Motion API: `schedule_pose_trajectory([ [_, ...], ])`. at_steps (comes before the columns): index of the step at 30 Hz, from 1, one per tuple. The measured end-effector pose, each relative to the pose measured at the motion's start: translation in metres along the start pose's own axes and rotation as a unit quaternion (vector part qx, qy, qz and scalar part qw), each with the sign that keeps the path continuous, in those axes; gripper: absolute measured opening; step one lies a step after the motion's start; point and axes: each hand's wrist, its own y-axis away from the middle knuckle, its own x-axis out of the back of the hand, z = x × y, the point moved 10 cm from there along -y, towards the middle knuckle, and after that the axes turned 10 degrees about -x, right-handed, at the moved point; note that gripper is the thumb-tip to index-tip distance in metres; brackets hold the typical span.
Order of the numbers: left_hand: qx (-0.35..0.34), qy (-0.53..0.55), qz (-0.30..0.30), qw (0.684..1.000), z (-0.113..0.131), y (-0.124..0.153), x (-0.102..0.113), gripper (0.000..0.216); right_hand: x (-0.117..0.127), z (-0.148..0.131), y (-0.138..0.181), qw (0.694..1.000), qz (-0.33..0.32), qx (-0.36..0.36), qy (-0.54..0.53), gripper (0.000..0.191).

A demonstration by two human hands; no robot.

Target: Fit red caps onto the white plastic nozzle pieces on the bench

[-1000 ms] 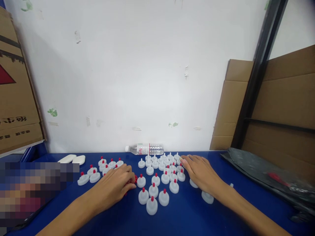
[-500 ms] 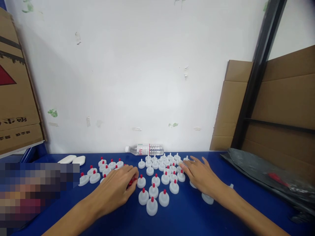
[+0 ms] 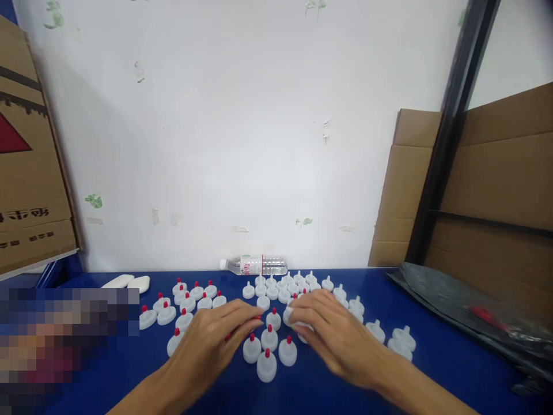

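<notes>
**Two hands meet over rows of red-tipped caps**

The left hand (image 3: 211, 343) lies curled, knuckles up. Small red tips (image 3: 228, 336) show under its fingers, loosely gripped against the palm. The right hand (image 3: 334, 334) pinches a white cap (image 3: 288, 316) at its fingertips, just beside the left forefinger. Half a second earlier the two hands were well apart, the right one out at the far right of the cluster. Now they have drawn together at the middle, so the cap and the red tips are almost touching. Just in front of them, toward the table's near edge, stand the capped pieces (image 3: 266, 364), white with red points, in tight rows. The right hand's move inward has uncovered several bare caps (image 3: 401, 340) without red points, scattered to the right. All of it rests on a blue table (image 3: 302, 392). Farther back a water bottle (image 3: 254, 265) lies on its side against the white wall. A black sheet (image 3: 453, 300) and cardboard (image 3: 496, 190) are at the right.
</notes>
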Motion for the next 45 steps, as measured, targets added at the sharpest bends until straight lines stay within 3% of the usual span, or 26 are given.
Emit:
schedule_pose_trajectory([
  [4, -0.018, 0.048, 0.003, 0.999, 0.019, -0.001, -0.007, 0.02, -0.005, -0.026, 0.001, 0.999, -0.016, 0.041, 0.001, 0.013],
  [8, -0.019, 0.042, 0.011, 0.999, 0.028, 0.0, -0.01, 0.019, -0.002, -0.035, 0.002, 0.999, -0.006, 0.046, -0.006, 0.01],
  [15, 0.0, 0.093, 0.014, 0.996, 0.026, 0.003, -0.013, 0.016, -0.009, -0.039, 0.004, 0.998, -0.019, 0.057, -0.015, 0.01],
  [20, 0.025, 0.068, 0.014, 0.997, 0.02, 0.005, -0.014, 0.011, -0.014, -0.04, 0.009, 0.997, -0.018, 0.067, 0.015, 0.008],
  [23, 0.045, 0.029, -0.03, 0.998, 0.018, 0.007, -0.023, 0.021, -0.018, -0.039, 0.012, 0.997, -0.028, 0.057, 0.033, 0.012],
  [27, 0.013, 0.007, -0.087, 0.996, 0.03, 0.007, -0.036, 0.033, -0.02, -0.041, 0.012, 0.997, -0.029, 0.044, 0.052, 0.017],
  [35, 0.021, 0.063, -0.139, 0.988, 0.035, 0.008, -0.043, 0.031, -0.02, -0.048, 0.012, 0.998, -0.002, 0.058, 0.039, 0.034],
  [40, 0.046, 0.038, -0.179, 0.982, 0.024, 0.01, -0.041, 0.023, -0.019, -0.042, 0.005, 0.999, -0.022, 0.036, 0.023, 0.013],
  [45, 0.081, -0.038, -0.198, 0.976, -0.005, 0.013, -0.024, 0.025, -0.007, -0.033, 0.006, 0.999, -0.001, 0.019, 0.041, 0.012],
])
